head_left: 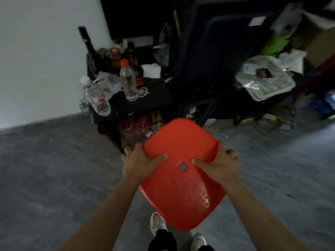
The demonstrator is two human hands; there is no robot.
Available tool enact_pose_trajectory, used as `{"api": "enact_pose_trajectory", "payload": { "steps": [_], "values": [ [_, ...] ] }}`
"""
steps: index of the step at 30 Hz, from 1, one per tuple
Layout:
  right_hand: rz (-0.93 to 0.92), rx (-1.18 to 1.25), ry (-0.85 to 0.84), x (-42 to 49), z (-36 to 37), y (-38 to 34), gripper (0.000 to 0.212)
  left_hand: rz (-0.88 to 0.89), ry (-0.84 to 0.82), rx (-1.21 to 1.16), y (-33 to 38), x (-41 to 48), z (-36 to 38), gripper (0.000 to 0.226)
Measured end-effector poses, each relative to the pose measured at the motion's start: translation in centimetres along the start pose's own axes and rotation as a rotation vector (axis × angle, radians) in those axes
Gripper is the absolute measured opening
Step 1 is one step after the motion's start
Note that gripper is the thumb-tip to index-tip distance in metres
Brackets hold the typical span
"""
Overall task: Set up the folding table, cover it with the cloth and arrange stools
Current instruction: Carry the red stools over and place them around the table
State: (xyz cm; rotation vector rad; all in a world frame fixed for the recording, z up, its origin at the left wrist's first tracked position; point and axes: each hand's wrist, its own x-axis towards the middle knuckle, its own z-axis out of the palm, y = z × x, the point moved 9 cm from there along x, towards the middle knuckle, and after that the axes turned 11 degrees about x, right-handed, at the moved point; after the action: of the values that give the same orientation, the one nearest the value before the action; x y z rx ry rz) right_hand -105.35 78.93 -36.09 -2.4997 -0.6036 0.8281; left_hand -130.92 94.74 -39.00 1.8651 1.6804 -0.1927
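A red plastic stool [181, 142] with a small round hole in the middle of its seat fills the centre of the view, held above the grey floor. My left hand [139, 160] grips the seat's left edge, thumb on top and fingers curled under. My right hand [219, 163] grips the right edge the same way. The stool's legs are hidden beneath the seat. A large dark flat panel [217, 51], possibly the folded table, leans upright at the back. No cloth is identifiable.
A low black side table [150, 100] ahead holds water bottles [128, 80], a dark wine bottle [88, 46] and jars. Bags and cardboard boxes [266, 78] clutter the right. A white wall is on the left. Bare grey floor [45, 169] spreads left and right. My shoes [157, 223] are below.
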Motion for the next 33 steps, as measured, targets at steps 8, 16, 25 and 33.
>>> {"api": "enact_pose_trajectory", "payload": {
  "steps": [8, 16, 25, 33],
  "values": [
    [0.099, 0.212, 0.142, -6.4, -11.4, 10.0, 0.112, 0.237, -0.028, 0.183, 12.8, -8.3, 1.5, 0.109],
    [0.191, 0.388, 0.318, -13.8, -21.7, 23.2, 0.107, 0.435, -0.022, 0.311, 24.1, -20.3, 7.2, 0.114],
    [0.321, 0.413, 0.512, -18.9, -32.1, 35.1, 0.101, 0.695, -0.101, 0.369, 36.3, -29.7, 15.9, 0.111],
    [0.512, 0.409, 0.678, -17.7, -39.8, 43.1, 0.099, 0.864, -0.223, 0.411, 49.8, -32.3, 24.5, 0.109]
  ]
}}
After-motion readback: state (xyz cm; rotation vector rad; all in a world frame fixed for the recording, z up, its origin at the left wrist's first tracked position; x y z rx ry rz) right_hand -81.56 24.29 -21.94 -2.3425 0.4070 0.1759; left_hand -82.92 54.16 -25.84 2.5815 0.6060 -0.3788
